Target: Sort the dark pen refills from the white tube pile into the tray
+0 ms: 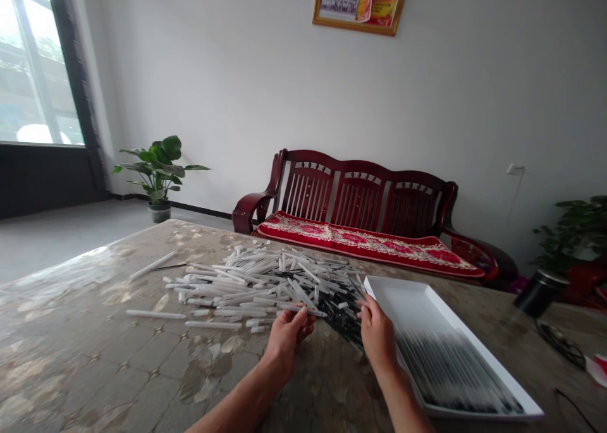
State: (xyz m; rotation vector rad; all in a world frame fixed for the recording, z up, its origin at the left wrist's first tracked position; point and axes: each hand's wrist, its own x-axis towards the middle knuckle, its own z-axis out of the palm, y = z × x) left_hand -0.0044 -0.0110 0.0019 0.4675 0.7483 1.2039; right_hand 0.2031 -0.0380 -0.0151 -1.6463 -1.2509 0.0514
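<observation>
My left hand (288, 335) pinches a slim whitish pen-like tube (313, 311), its tapered end pointing right. Fingers closed, my right hand (378, 332) is at the left edge of a shallow white box (403, 300). Something thin shows at its fingertips, too small to name. In front of both hands spreads a heap of whitish pen-like tubes (256, 281). Thin black pieces (339, 319) lie heaped between the hands and under the tubes. Inside the box, rows of slim pens with dark lower ends (459, 370) lie side by side.
The table (128, 370) has a patterned, glossy top. Several loose tubes (155, 314) lie left of the heap. A dark cylinder (540, 292) and black cable (562, 344) are at the right. Beyond stand a wooden bench (360, 193) and a potted plant (161, 167).
</observation>
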